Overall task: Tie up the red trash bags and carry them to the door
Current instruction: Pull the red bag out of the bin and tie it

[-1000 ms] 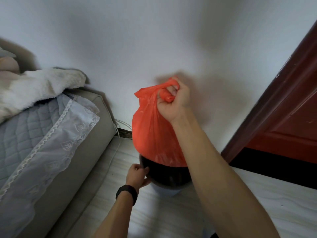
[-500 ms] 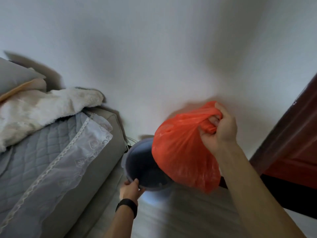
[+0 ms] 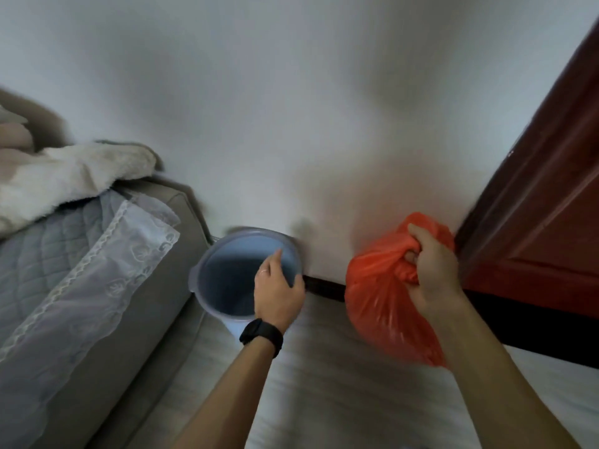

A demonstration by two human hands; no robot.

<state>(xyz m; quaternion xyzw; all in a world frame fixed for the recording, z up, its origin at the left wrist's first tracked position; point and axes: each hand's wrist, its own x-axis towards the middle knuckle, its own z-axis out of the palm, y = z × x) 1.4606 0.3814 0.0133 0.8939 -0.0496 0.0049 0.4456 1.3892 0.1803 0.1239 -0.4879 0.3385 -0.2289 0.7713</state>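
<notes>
The bed (image 3: 81, 270) is lying on my left and the dark red door (image 3: 551, 205) is standing on my right. The red trash bag (image 3: 382, 296) is now hanging clear of the blue bin (image 3: 207, 264), having come out and swung over beside the door, so I judge it is ready for tying. My right grip (image 3: 434, 273) is clenching the bag's bunched neck, carrying it. My left grip (image 3: 275, 293) is holding the bin's near rim, thumb outside, fingers reaching inside
</notes>
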